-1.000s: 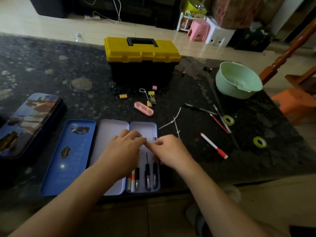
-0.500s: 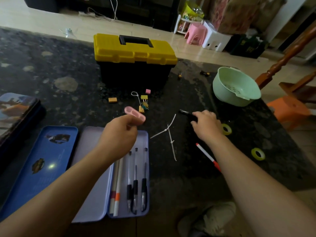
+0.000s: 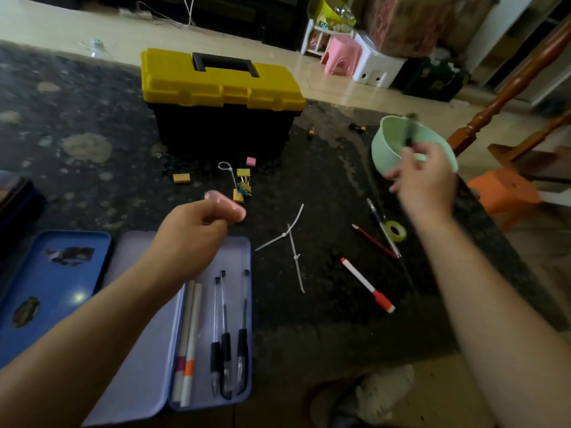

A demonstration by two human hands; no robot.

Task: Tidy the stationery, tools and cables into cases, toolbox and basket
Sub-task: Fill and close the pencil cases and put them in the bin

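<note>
One toolbox (image 3: pixel 222 88) and one basket (image 3: pixel 381 149) stood on the surface (image 3: pixel 92 118), with one open case (image 3: pixel 238 261) and one shut case (image 3: pixel 18 199) at the left edge. The open case held three gel pens (image 3: pixel 225 338) and two markers (image 3: pixel 188 335). Loose on the surface lay three cable ties (image 3: pixel 296 264), two straight and one looped, two erasers (image 3: pixel 181 178), one pink oval thing (image 3: pixel 234 210), one pencil (image 3: pixel 374 241), one pen (image 3: pixel 384 227), one red-capped marker (image 3: pixel 367 285), one tape roll (image 3: pixel 396 231) and two small black-and-yellow bits (image 3: pixel 357 128). The binder clips (image 3: pixel 243 173) sat clustered, too close to count. One more pen was in the right hand (image 3: pixel 425 180).
</note>
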